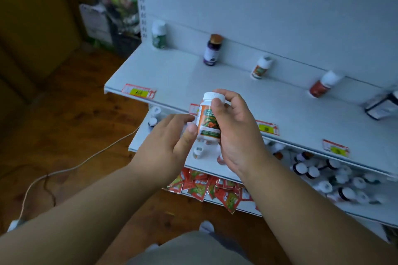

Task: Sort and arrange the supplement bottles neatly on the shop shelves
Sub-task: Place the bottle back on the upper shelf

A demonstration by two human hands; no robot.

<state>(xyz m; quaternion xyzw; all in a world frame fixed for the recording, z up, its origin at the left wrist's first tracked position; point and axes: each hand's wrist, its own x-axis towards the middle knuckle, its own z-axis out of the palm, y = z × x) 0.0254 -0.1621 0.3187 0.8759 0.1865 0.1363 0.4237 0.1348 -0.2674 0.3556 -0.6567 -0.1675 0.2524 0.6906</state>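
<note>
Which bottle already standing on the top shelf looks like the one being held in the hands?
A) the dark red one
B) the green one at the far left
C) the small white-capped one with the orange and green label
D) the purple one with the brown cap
C: the small bottle on the top shelf has the same white cap and orange-green label as the held bottle, which the right hand grips.

Label text on the held bottle (210, 118) partly hidden by the thumb, dark box (382, 103) cut off at right edge, far-left clutter (116, 0) blurred

White-capped bottle (210, 117) with orange-green label; pale grey shelf (172, 75); red-yellow price tags (139, 91).
</note>
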